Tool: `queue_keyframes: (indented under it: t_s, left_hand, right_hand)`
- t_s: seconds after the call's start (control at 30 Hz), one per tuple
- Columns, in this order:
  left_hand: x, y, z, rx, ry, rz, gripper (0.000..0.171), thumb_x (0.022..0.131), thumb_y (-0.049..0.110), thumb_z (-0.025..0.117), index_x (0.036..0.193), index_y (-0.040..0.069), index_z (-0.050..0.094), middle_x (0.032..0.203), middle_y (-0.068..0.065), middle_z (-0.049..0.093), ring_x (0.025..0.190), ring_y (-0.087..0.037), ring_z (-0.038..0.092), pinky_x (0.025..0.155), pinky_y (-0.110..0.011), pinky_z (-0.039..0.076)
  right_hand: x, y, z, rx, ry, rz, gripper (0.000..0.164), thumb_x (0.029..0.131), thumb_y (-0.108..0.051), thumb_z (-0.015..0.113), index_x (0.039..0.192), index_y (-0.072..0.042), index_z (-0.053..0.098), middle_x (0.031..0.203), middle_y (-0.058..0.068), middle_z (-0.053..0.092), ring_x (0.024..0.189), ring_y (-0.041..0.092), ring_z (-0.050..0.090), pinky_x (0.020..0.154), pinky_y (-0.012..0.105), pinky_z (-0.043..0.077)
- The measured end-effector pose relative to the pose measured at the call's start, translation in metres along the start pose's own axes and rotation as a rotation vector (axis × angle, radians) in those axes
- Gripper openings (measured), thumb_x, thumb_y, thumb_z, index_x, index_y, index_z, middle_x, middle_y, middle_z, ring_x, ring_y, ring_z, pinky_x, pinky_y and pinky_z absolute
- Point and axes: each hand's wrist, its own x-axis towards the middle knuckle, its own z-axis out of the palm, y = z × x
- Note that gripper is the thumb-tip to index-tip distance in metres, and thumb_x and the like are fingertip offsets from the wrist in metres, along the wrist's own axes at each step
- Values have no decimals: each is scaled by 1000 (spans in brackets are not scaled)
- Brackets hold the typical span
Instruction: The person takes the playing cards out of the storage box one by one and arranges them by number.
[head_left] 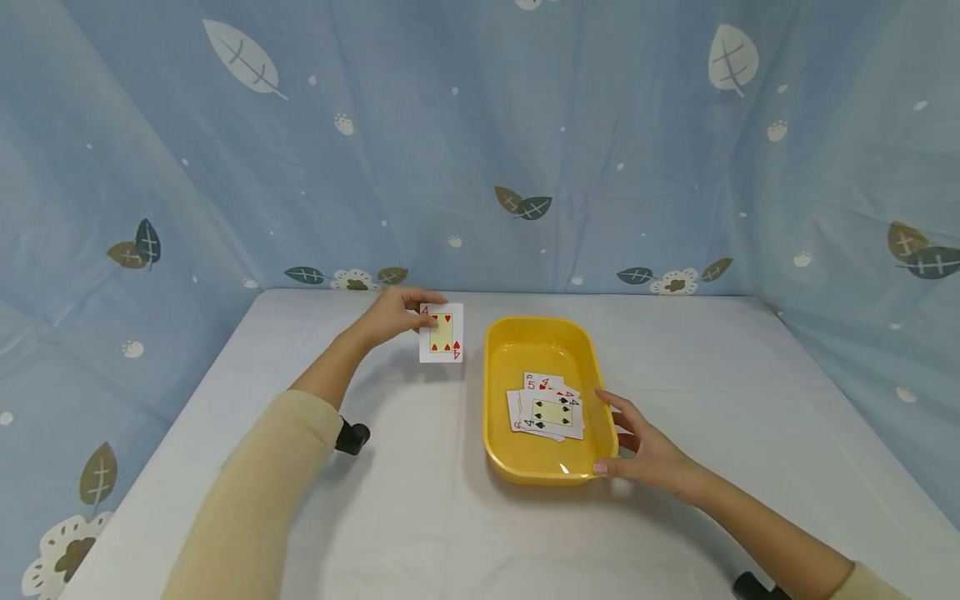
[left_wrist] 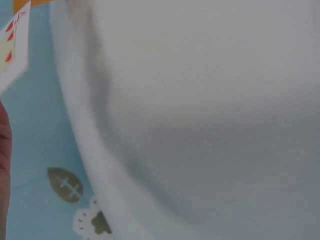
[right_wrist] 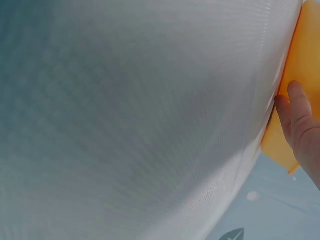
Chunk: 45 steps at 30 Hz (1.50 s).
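Note:
My left hand (head_left: 396, 315) pinches a playing card (head_left: 447, 335), a four of hearts, by its upper left part, thumb on the face. The card is held to the left of a yellow plastic tray (head_left: 493, 375). In the left wrist view, only part of the card (left_wrist: 16, 47) and a sliver of the hand show at the left edge. My right hand (head_left: 651, 450) holds the tray's right front corner, thumb at the front rim and fingers along the right side. Inside the tray lie several overlapping playing cards (head_left: 557, 412), a black four on top.
A white cloth (head_left: 405, 517) covers the table. Behind it and at both sides hangs a blue curtain (head_left: 450, 150) with leaf patterns. A black device (head_left: 352, 436) sits at the left wrist, another (head_left: 757, 587) at the right.

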Motion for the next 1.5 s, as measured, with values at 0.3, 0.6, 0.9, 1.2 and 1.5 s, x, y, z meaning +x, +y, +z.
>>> queue_keyframes:
  t_s: [0.3, 0.6, 0.9, 1.2, 1.5]
  left_hand:
    - [9, -13, 17, 118, -41, 77, 36, 89, 6, 65, 125, 9, 62, 117, -10, 56, 93, -24, 55, 75, -34, 56]
    - [15, -20, 26, 242, -30, 82, 47, 85, 2, 67, 130, 11, 58, 126, -13, 54, 104, -28, 48, 89, -41, 45]
    - [19, -22, 40, 319, 15, 43, 50, 84, -2, 67, 133, 7, 54, 119, -16, 48, 100, -29, 53, 91, -40, 48]
    - [19, -37, 45, 251, 87, -31, 46, 83, -6, 66, 128, -4, 54, 113, -21, 50, 104, -34, 55, 93, -39, 47]
    - [23, -43, 44, 234, 100, -55, 45, 84, -8, 64, 127, -4, 55, 115, -21, 52, 107, -34, 55, 95, -40, 47]
  right_hand:
    - [-3, 0, -4, -3, 4, -1, 98, 75, -25, 79, 150, -22, 16, 148, 27, 24, 123, 47, 43, 89, 45, 52]
    - [-3, 3, -4, -10, 3, -20, 94, 78, -24, 77, 150, -22, 17, 149, 26, 25, 124, 45, 44, 94, 47, 49]
    - [-6, 3, -3, 2, -5, -32, 93, 78, -22, 77, 150, -22, 17, 149, 26, 25, 124, 45, 44, 93, 45, 50]
    - [-4, 5, -1, -6, -14, -63, 93, 79, -22, 76, 150, -18, 16, 148, 25, 26, 125, 44, 43, 97, 48, 46]
    - [-4, 5, 0, -9, -18, -59, 93, 80, -22, 76, 151, -20, 16, 148, 25, 27, 124, 42, 44, 98, 48, 45]
